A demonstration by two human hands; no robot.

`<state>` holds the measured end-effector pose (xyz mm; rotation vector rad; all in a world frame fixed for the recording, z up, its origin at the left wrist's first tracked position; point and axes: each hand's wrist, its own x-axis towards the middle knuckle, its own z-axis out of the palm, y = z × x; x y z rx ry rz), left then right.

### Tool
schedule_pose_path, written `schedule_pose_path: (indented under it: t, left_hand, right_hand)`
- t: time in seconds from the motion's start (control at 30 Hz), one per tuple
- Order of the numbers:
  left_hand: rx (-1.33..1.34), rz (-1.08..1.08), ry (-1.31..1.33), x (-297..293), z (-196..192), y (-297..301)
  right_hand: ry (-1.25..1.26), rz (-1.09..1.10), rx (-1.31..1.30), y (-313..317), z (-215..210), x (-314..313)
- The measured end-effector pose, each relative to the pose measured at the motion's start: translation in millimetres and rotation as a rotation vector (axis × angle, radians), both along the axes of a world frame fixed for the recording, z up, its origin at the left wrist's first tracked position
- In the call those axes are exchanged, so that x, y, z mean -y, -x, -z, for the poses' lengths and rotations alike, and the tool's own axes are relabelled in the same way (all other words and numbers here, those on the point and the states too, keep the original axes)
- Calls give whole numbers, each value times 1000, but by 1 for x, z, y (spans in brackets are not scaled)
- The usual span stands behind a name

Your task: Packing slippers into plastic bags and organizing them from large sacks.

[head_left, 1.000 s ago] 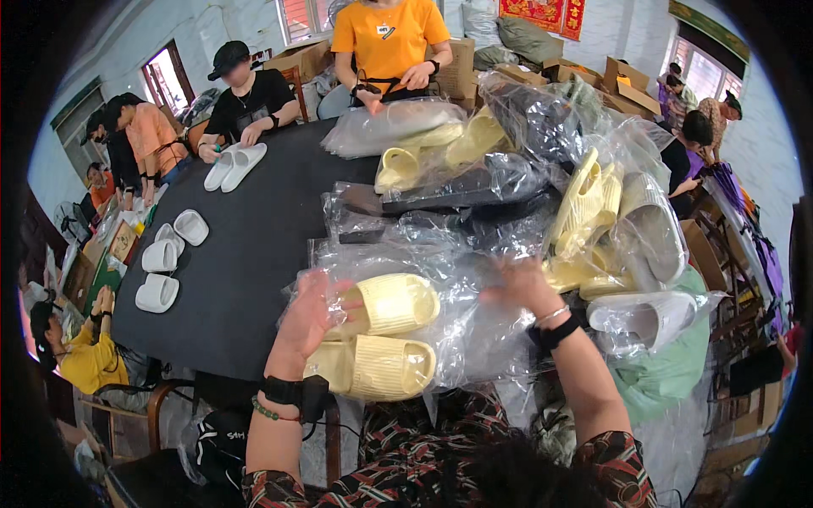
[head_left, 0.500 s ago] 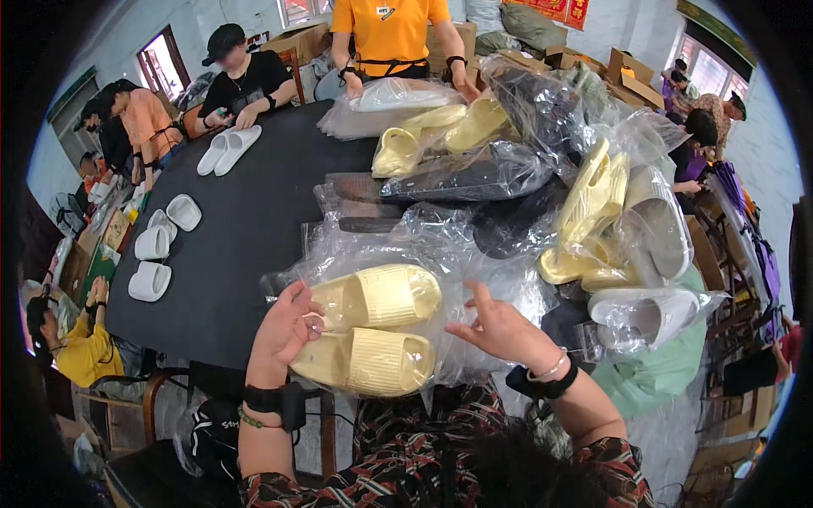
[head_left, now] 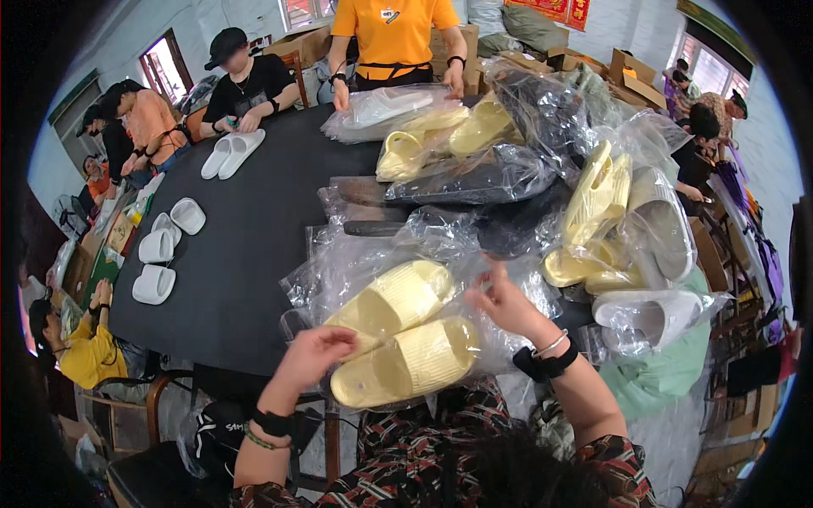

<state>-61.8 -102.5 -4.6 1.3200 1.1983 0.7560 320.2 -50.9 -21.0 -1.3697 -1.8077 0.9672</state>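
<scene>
A pair of pale yellow slide slippers [head_left: 423,356] in a clear plastic bag lies at the table's near edge, toes slanting up to the right. At the heels, my left hand [head_left: 315,354] is closed, its fingertips pressed on the bag's edge between the two slippers. My right hand [head_left: 510,303] hovers beside the toe end, slightly blurred. Its index finger points forward, the fingers are apart and it holds nothing. Under and beyond the pair spread loose clear plastic bags [head_left: 334,262].
Bagged yellow slippers [head_left: 596,203], grey slippers [head_left: 659,222] and dark bagged ones [head_left: 474,176] pile up to the right and far side. Loose white slippers [head_left: 155,284] stand at the left. Across the table, a person in orange [head_left: 395,38] handles a bagged white pair; another person [head_left: 246,89] touches white slippers.
The yellow pair has shifted right and turned, toes now angled away. My left hand followed to the right and closed at the heels; my right hand moved slightly right and away from me.
</scene>
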Motion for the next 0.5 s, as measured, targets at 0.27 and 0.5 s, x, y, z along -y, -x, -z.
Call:
schedule_pose_path:
  t: [0.27, 0.5]
  left_hand:
    - [-350, 82, -702, -17, 17, -47]
    - [-296, 32, -482, -21, 33, -35]
  right_hand:
    - [-240, -117, 524, -10, -49, 28]
    - [-944, -162, 1122, 29, -112, -41]
